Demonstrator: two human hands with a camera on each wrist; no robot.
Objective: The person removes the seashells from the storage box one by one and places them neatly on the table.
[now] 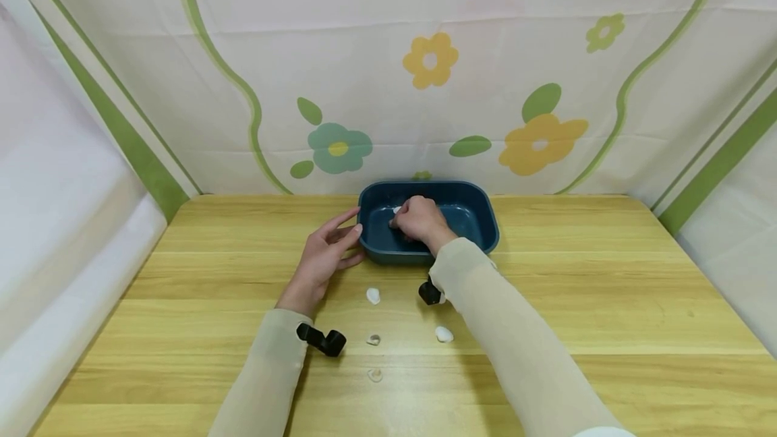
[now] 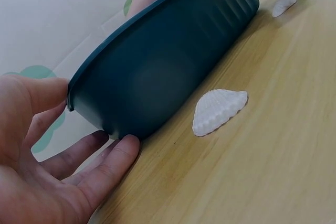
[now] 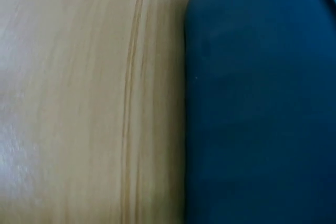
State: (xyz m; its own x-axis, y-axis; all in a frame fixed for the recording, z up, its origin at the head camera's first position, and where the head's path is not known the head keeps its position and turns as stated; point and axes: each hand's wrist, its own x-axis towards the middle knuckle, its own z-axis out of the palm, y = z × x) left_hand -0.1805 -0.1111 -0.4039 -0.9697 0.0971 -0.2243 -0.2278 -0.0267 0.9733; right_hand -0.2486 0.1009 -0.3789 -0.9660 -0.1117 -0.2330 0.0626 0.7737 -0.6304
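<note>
A dark blue rectangular plastic basin [image 1: 427, 258] stands at the back of the table. My left hand [image 1: 324, 251] rests against its left end, fingers extended; in the left wrist view the thumb touches the rim and other fingertips lie at the basin's base. Inside the basin is my right hand [image 1: 420, 219], knuckles up, fingers bent downward. A small white piece [image 1: 396, 210] shows beside those fingers; I cannot tell whether they hold anything. In front of the basin lies a white ribbed seashell [image 2: 219, 111], and the right wrist view shows mostly the basin's outer wall [image 3: 257, 108].
More shells lie on the wooden table [image 1: 607, 288]: a white shell [image 1: 444, 334], a greyish shell [image 1: 373, 340] and a pale shell [image 1: 375, 375] nearer the front. A flowered cloth [image 1: 388, 106] hangs behind the basin. Black wrist cameras [image 1: 324, 340] stick out from both sleeves.
</note>
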